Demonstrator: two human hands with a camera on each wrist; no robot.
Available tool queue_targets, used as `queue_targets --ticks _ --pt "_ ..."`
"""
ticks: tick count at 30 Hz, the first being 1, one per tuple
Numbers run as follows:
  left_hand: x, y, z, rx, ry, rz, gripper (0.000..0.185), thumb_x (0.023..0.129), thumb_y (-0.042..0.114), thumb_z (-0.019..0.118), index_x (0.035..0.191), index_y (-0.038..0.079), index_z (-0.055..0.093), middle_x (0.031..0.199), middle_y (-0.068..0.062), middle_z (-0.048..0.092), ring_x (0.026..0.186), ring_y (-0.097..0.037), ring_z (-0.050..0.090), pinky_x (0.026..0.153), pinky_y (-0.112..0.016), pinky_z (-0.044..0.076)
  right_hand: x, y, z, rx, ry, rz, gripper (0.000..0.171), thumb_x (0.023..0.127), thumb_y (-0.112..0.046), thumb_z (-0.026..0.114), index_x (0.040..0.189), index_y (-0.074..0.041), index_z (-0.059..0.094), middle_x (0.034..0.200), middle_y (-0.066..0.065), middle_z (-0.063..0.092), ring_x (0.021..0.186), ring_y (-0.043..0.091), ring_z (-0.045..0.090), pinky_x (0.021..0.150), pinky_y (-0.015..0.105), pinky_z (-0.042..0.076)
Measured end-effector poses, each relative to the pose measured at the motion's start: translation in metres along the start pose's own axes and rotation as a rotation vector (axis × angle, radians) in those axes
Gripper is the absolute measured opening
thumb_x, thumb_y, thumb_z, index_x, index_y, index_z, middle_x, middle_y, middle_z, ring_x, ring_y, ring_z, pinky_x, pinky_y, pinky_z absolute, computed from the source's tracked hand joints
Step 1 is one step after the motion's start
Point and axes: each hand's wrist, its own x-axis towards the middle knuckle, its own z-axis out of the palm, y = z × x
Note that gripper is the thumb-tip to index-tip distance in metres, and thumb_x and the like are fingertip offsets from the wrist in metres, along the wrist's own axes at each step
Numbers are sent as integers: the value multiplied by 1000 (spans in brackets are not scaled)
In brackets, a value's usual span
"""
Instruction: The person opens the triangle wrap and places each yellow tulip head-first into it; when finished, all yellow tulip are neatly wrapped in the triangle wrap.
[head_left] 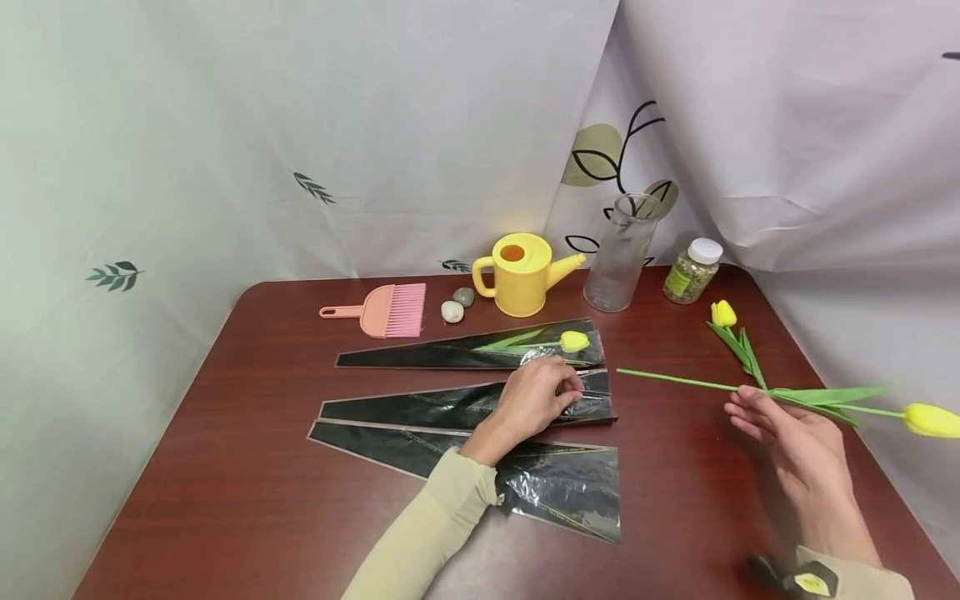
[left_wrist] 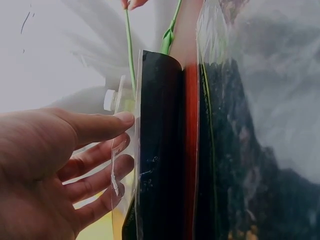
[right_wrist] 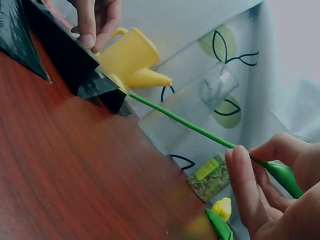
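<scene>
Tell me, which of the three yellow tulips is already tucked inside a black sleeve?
The tulip farthest back, near the yellow watering can, lies in the rearmost sleeve. One lies bare on the table; the right hand holds another.

A dark reddish-brown wood-grain table (head_left: 225,500) holds three black flower sleeves with clear film: the far sleeve (head_left: 420,357), the middle sleeve (head_left: 405,410) and the near sleeve (head_left: 570,492). Yellow tulips with green stems: held tulip (head_left: 930,419), lying tulip (head_left: 723,314), sleeved tulip (head_left: 574,341). Yellow watering can (head_left: 521,275), pink brush (head_left: 390,311), clear glass vase (head_left: 621,254), white-capped jar (head_left: 692,271), pale curtain (head_left: 375,125) with green and black leaf prints, beige sleeve (head_left: 427,533).
</scene>
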Motion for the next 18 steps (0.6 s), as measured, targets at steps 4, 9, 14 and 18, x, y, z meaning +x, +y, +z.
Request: queue_targets --ticks 4,9,14,18 --pt "0 1 0 -2 14 -2 5 85 27 79 87 24 75 84 14 60 77 0 54 68 -16 44 -2 4 0 -61 -52 41 19 94 8 58 99 2 76 96 15 72 84 26 72 73 37 55" --pt "1 1 0 -1 24 8 5 85 28 79 87 25 74 84 15 60 77 0 53 68 -16 44 -1 18 16 -198 -57 99 14 93 0 64 98 -3 77 95 13 73 84 23 72 74 37 56" --pt "2 1 0 -7 26 25 5 85 27 78 87 24 75 84 15 60 77 1 53 69 -16 44 2 43 50 -331 0 225 6 89 -14 73 91 -11 78 90 8 74 74 14 71 67 28 57" --pt "2 3 1 -8 18 18 5 85 27 78 87 24 75 84 14 59 77 0 53 68 -16 44 6 58 71 -348 0 348 8 89 -20 75 92 -13 78 91 3 74 63 5 64 55 18 51"
